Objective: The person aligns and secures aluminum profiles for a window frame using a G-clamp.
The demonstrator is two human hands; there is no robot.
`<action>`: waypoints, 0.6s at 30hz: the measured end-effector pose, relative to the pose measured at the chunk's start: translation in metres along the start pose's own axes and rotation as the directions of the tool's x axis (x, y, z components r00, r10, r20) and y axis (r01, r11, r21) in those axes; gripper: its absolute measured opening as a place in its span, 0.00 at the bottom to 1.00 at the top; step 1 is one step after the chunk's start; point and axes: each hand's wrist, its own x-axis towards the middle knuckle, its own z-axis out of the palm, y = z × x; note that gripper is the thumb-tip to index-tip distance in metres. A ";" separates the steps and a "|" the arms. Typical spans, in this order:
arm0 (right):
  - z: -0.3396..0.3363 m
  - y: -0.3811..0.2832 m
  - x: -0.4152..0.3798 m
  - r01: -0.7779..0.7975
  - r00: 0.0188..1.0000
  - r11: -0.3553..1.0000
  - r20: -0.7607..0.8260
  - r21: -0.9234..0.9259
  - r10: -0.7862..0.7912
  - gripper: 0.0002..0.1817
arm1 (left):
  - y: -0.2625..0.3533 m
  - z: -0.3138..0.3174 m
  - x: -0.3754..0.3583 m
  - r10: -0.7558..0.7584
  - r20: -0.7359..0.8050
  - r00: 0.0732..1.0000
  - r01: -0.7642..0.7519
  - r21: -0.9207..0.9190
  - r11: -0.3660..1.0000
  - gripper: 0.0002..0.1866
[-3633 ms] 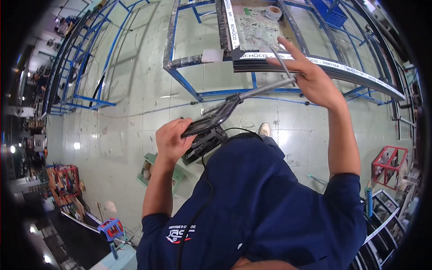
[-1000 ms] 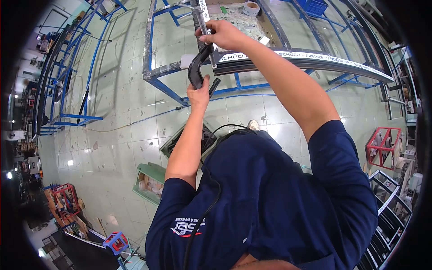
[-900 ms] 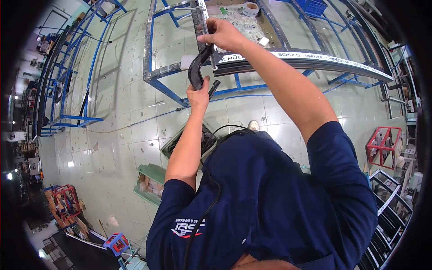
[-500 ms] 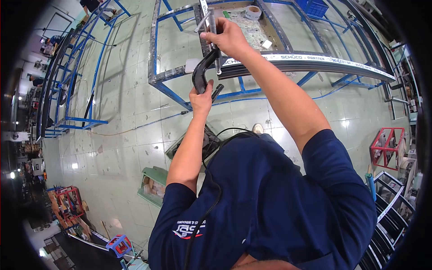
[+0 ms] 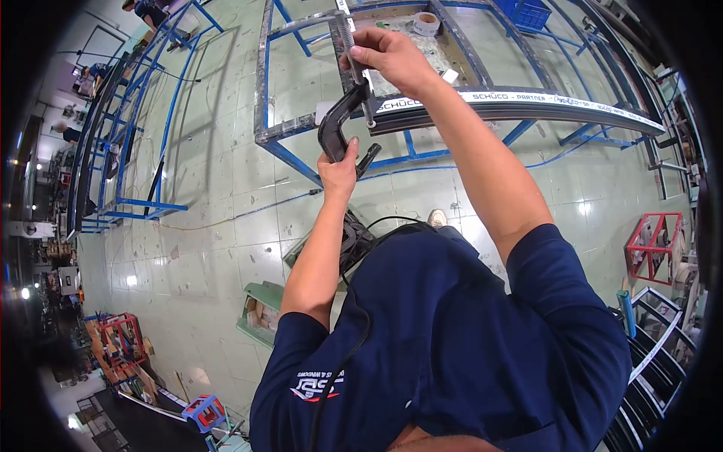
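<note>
A black C-clamp [image 5: 330,132] with a silver threaded screw stands at the end of a dark window profile [image 5: 422,119], which carries white printed protective tape. My left hand [image 5: 339,177] is wrapped round the lower curve of the clamp's frame. My right hand [image 5: 395,60] pinches the screw rod between thumb and fingers, above the clamp's frame. The far end of the screw, near the top edge, is partly behind the profile pieces there. A blue steel work stand [image 5: 301,160] with a worn dark top edge bears the profile.
A roll of tape [image 5: 425,24] and a small white block [image 5: 449,76] lie on the stand's inner board. A blue crate [image 5: 529,15] is at the back. A green box [image 5: 260,313] and a red metal frame [image 5: 654,247] stand on the floor. Another person [image 5: 151,13] is at the far left.
The slanted crossbar on the screw has turned out of its earlier position, and my right fingers have shifted along the rod. My left hand keeps its hold. The whole view has shifted slightly.
</note>
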 end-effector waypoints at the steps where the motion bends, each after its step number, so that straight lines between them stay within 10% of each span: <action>1: 0.003 -0.006 -0.002 -0.035 0.999 0.999 0.009 -0.016 0.035 0.20 | 0.004 0.000 -0.001 -0.015 -0.006 1.000 0.015 -0.036 0.999 0.12; 5: 0.027 -0.010 -0.007 0.062 0.982 0.885 -0.132 -0.461 -0.137 0.21 | 0.008 -0.003 -0.002 0.012 0.002 1.000 -0.012 0.004 1.000 0.12; 12: 0.017 -0.024 -0.012 0.028 0.997 1.000 0.075 0.001 -0.029 0.15 | 0.006 -0.011 -0.007 0.035 -0.025 0.999 -0.036 -0.009 0.999 0.11; 18: 0.025 -0.010 -0.016 0.064 0.985 0.916 -0.123 -0.397 -0.122 0.15 | 0.013 -0.014 -0.014 0.056 -0.035 0.998 -0.057 -0.018 0.998 0.17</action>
